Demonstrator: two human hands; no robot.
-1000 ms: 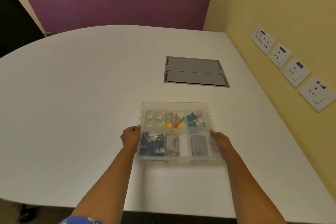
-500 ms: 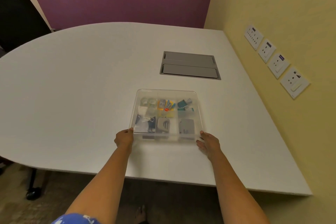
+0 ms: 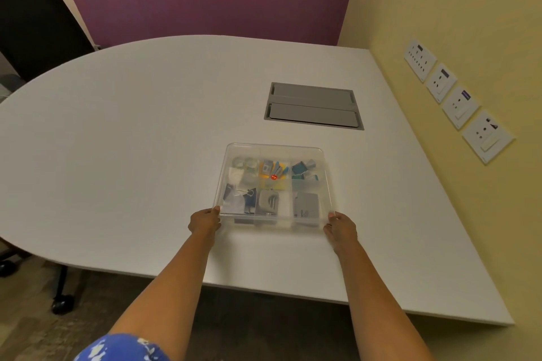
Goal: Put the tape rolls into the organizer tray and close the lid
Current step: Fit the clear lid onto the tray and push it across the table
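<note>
The clear organizer tray [image 3: 272, 222] sits on the white table with its clear lid [image 3: 275, 147] lying over it. Several clear tape rolls [image 3: 244, 163] show through the lid in the far left compartment. Binder clips, sticky notes and a stapler fill the other compartments. My left hand [image 3: 204, 221] grips the lid's near left corner with the thumb on top. My right hand [image 3: 340, 227] grips the near right corner the same way. Whether the lid is pressed fully down I cannot tell.
A grey cable hatch [image 3: 313, 105] is set flush into the white table [image 3: 132, 132] beyond the tray. A yellow wall with socket plates [image 3: 457, 105] borders the table on the right. The table's near edge runs just below my hands, with a chair caster [image 3: 62, 305] on the floor at left.
My hands slid from the tray's sides to the lid's near corners. The camera pulled back, so the table's near edge and the floor came into view.
</note>
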